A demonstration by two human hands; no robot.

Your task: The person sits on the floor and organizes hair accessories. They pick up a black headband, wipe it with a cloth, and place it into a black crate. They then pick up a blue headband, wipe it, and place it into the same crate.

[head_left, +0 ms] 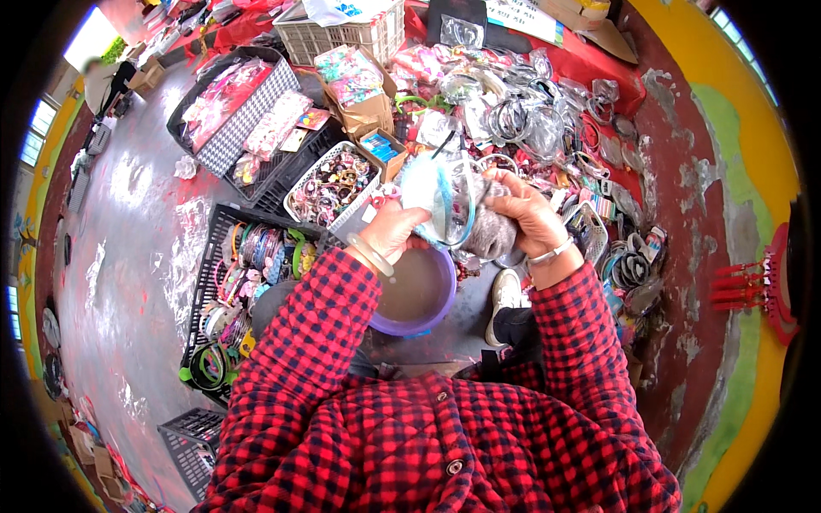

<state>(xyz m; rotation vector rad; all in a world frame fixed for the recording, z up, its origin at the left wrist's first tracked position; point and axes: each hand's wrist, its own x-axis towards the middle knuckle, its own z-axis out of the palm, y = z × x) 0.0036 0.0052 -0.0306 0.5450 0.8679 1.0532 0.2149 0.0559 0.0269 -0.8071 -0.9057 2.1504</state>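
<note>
My left hand point(392, 229) and my right hand point(523, 214) are raised together above a purple basin point(428, 318) of murky water. Between them they hold a clear plastic packet point(445, 197) with a blue-rimmed item inside. My right hand also presses a grey cloth point(492, 235) against the packet. Both wrists wear bangles, and red-and-black checked sleeves cover my forearms.
A white basket point(301, 181) of colourful bangles stands just beyond my left hand. Black crates point(209, 282) of hair bands lie at the left. Heaps of bagged hoops and accessories point(530, 111) cover a red cloth ahead. My white shoe point(506, 295) rests beside the basin. Grey floor point(128, 256) spreads left.
</note>
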